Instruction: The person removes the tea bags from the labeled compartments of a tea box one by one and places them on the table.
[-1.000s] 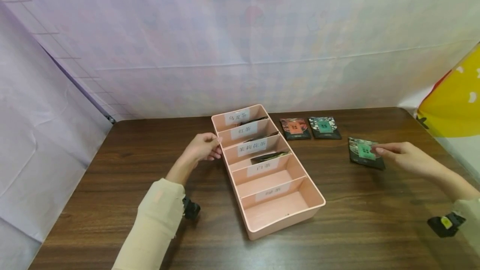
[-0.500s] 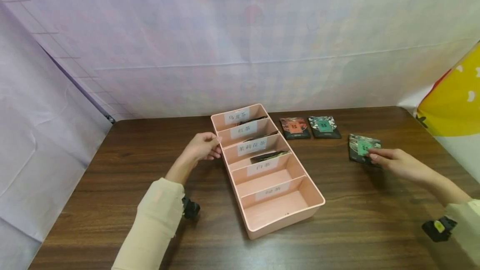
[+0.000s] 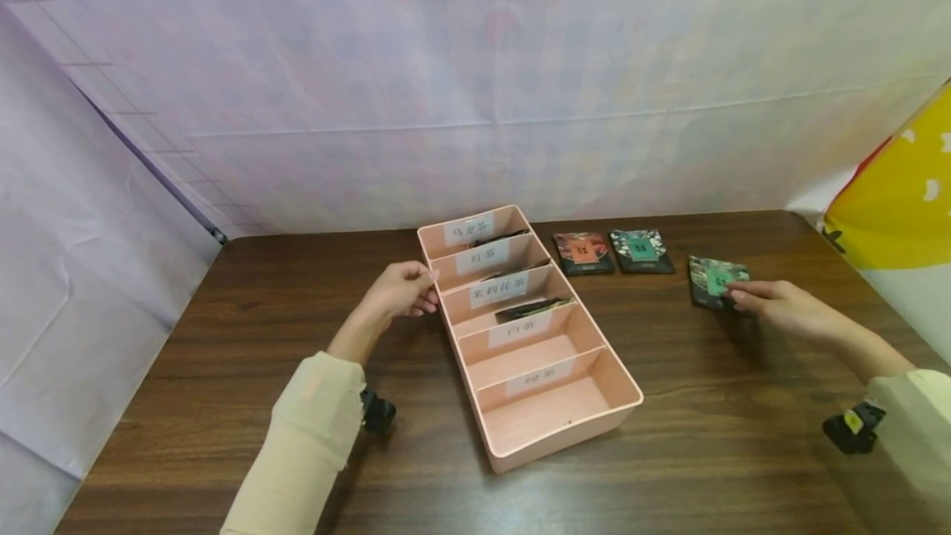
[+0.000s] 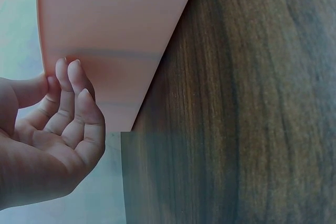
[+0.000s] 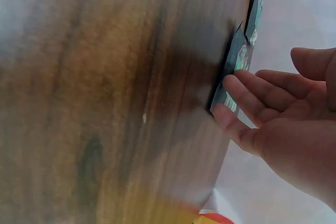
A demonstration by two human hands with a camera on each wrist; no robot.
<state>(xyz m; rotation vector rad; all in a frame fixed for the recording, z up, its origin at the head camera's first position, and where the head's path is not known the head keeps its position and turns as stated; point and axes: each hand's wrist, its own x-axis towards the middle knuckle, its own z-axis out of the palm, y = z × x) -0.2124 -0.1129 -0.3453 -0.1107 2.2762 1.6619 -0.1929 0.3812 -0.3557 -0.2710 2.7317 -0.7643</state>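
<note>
We saw the left hand pinching, between thumb and forefinger, the near long rim of a pale pink, oblong plastic box with five compartments, the other fingers loosely bent by its outer wall; we took this light hold as a way to steady the box. Away to the other side, the right hand had its fingers stretched forward and its thumb clear, fingertips touching a flat, square packet in black and leafy green, and we judged that they pressed rather than gripped it. That packet lay on the table directly under those fingertips, well apart from the box. Left of the right hand and a little farther off, we found a black square packet with an orange label and a black square packet with a teal label and white blossoms, side by side, perhaps so that both fronts could be read. Slim dark packets showed in the three far compartments, and paper labels faced us from the dividers. Beneath both hands ran a dark brown, wood-grained table; beyond them hung a pale, faintly checked cloth, and past the right hand, a bright yellow cloth with white marks.
</note>
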